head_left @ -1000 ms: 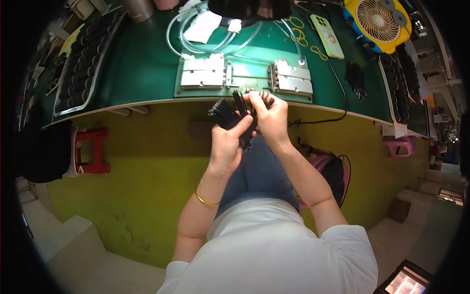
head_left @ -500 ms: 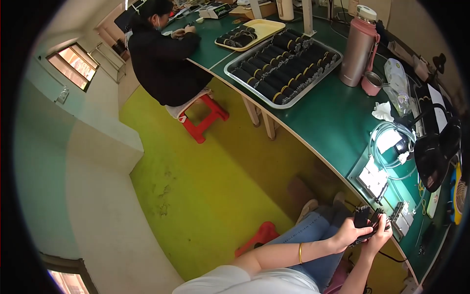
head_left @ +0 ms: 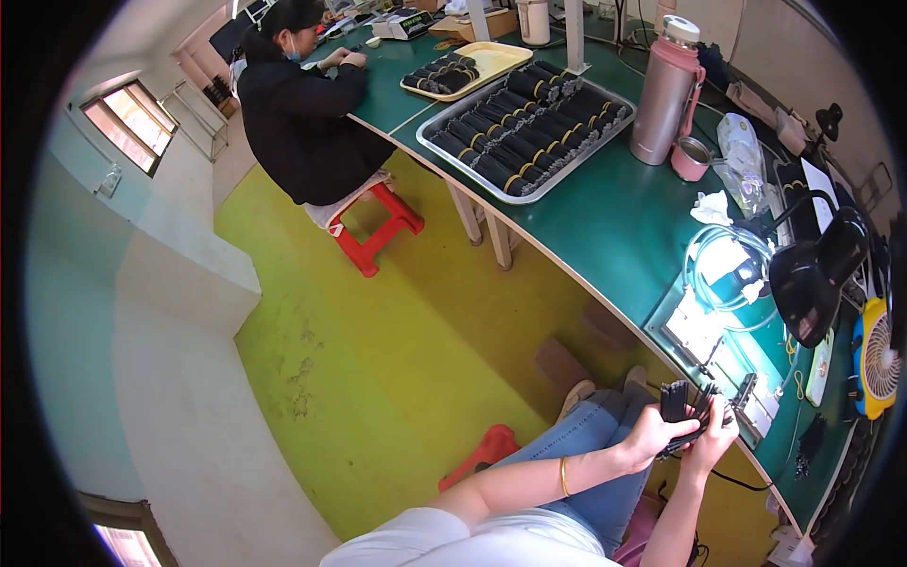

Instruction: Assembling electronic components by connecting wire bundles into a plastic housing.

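Black cable bundle [head_left: 682, 416] sits gripped between both hands just off the near edge of the green table [head_left: 605, 222], above the person's lap. The left hand [head_left: 650, 437] wraps it from below; the right hand [head_left: 713, 437] pinches its far side. A metal tray [head_left: 472, 180] of similar bundles lies well apart.

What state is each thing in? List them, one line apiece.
Left hand: closed around the black bundle.
Right hand: gripping the same bundle.
Black bundle: held over the lap, off the table.
Flask: upright, lid on.
Metal tray: filled with black bundles in rows.
Desk lamp: head tilted down over the bench.
Red stool: a person sits on it.
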{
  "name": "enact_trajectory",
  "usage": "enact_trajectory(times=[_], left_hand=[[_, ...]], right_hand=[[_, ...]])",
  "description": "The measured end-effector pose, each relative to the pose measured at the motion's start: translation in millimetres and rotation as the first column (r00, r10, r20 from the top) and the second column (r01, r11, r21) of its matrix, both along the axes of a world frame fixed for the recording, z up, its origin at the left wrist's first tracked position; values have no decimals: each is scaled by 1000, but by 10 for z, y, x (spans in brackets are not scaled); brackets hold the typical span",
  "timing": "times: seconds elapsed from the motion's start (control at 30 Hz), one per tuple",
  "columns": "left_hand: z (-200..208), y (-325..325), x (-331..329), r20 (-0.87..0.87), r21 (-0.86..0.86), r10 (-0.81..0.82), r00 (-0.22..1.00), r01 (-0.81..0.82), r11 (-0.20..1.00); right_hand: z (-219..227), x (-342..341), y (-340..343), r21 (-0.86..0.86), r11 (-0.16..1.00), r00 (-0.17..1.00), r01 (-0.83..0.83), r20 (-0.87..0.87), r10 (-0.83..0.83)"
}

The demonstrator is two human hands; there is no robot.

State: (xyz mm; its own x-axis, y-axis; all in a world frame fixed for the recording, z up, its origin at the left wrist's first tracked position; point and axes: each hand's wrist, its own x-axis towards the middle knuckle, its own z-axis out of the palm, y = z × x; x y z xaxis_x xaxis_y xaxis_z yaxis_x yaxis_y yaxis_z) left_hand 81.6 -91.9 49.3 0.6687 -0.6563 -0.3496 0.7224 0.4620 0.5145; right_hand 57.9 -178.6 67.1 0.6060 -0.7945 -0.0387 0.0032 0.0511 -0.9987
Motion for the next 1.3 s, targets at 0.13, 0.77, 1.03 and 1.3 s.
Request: enact_trajectory(times=[0.13, 0.77, 1.03, 1.3], left_hand=[[26, -8, -32, -33, 12, -6, 999, 6, 1000], [98, 67, 29, 24, 93, -118, 993, 116, 989], [101, 39, 67, 45, 99, -89, 995, 84, 991], [88, 50, 108, 48, 89, -103, 994, 98, 991]], right_hand=[[-26, -42, -70, 34, 998, 998, -51, 35, 50], [153, -107, -67, 80, 988, 990, -135, -20, 137], [102, -52, -44, 121, 990, 995, -79, -48, 86], [88, -19, -24, 90, 995, 999, -50, -4, 50]])
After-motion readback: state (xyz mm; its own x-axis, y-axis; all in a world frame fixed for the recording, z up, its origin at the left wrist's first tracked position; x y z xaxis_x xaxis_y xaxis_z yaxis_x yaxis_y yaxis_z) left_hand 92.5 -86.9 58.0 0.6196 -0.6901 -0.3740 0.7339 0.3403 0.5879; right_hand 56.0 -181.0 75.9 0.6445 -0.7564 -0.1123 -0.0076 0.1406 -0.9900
